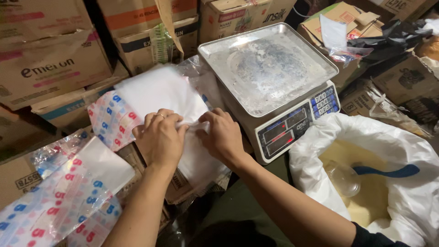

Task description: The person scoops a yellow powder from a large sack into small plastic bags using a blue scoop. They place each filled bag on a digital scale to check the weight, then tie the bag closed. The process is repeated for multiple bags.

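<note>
Both my hands rest on a stack of clear plastic bags [157,91] lying on cardboard in front of me. My left hand [159,137] pinches the top bag's edge, a ring on one finger. My right hand [222,134] grips the same edge from the other side, and the two hands nearly touch. Just right of them stands a digital weighing scale [292,126] with a bare steel pan [270,64].
A white sack [398,142] at the right holds pale yellow powder with a clear scoop [343,178] and its blue handle in it. Printed plastic packs [59,196] lie at lower left. Cardboard boxes [50,59] are stacked behind and around.
</note>
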